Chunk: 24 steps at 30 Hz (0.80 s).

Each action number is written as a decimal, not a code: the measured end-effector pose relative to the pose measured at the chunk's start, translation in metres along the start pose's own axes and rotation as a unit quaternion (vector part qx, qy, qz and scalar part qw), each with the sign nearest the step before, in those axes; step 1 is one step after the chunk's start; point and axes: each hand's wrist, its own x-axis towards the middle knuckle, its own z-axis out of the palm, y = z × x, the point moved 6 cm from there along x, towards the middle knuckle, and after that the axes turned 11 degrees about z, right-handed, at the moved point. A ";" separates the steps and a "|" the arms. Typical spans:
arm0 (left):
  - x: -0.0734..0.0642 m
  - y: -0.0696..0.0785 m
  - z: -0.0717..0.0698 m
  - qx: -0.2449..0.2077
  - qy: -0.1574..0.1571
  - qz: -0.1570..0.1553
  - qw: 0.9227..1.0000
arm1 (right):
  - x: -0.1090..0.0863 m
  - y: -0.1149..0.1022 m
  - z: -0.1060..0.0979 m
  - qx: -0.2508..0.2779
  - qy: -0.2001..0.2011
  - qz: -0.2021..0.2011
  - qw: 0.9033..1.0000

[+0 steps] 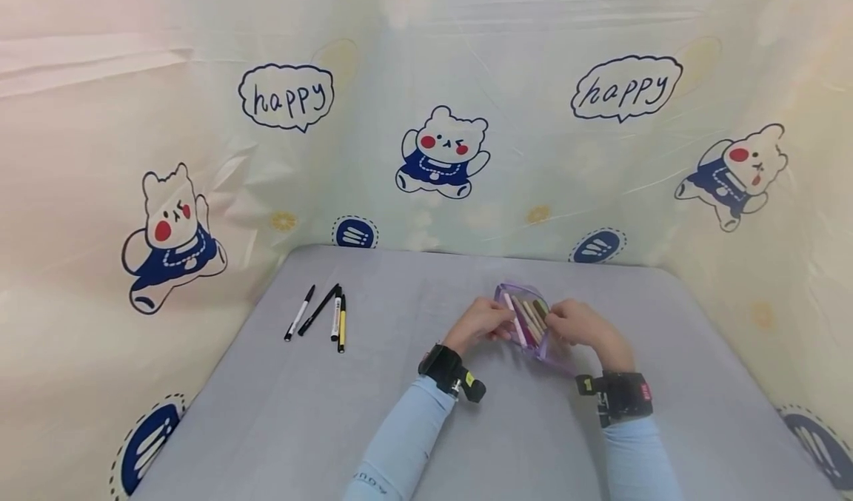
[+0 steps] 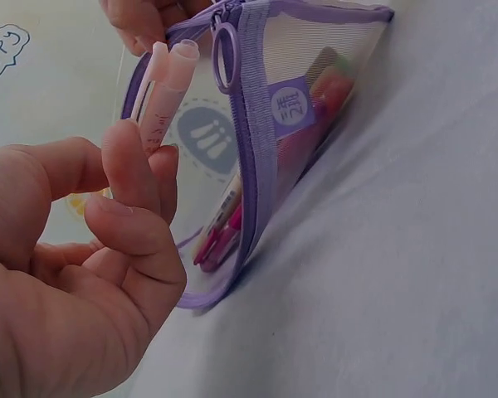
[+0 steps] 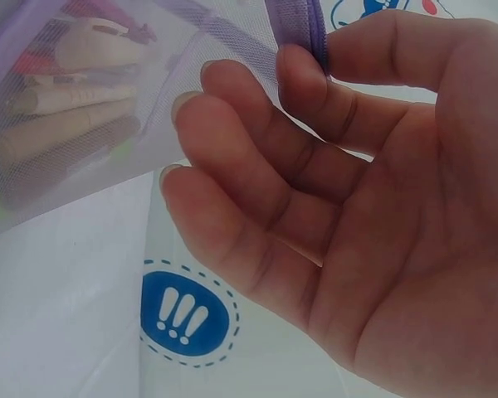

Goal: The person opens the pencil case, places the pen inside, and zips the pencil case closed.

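A purple-edged mesh pencil pouch (image 1: pixel 557 366) lies right of the table's middle, its zipper undone and several pens and markers inside. Between thumb and fingertips, my left hand (image 1: pixel 485 317) pinches a pale pink capped pen (image 2: pixel 168 87) at the pouch's mouth. The pen's clip and cap end point up in the left wrist view. My right hand (image 1: pixel 583 327) grips the zippered edge (image 3: pixel 299 25) with thumb and forefinger; its other fingers curve loosely beside the mesh. A round zipper pull (image 2: pixel 225 58) hangs at the mouth.
On the left of the grey table (image 1: pixel 300 427) lie several pens: a white and black pen (image 1: pixel 300 313), a black pen (image 1: pixel 319 310), a white marker (image 1: pixel 336 316) and a yellow marker (image 1: pixel 343 325). A printed curtain (image 1: pixel 520 131) surrounds the table's back and sides.
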 end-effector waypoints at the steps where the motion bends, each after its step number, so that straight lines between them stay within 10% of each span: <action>1: 0.001 0.000 0.002 0.001 -0.002 -0.003 1.000 | 0.000 0.000 0.000 -0.002 0.000 -0.003 1.000; 24: 0.023 0.013 0.026 -0.050 -0.068 0.046 0.995 | -0.002 -0.002 -0.007 0.004 0.017 -0.019 1.000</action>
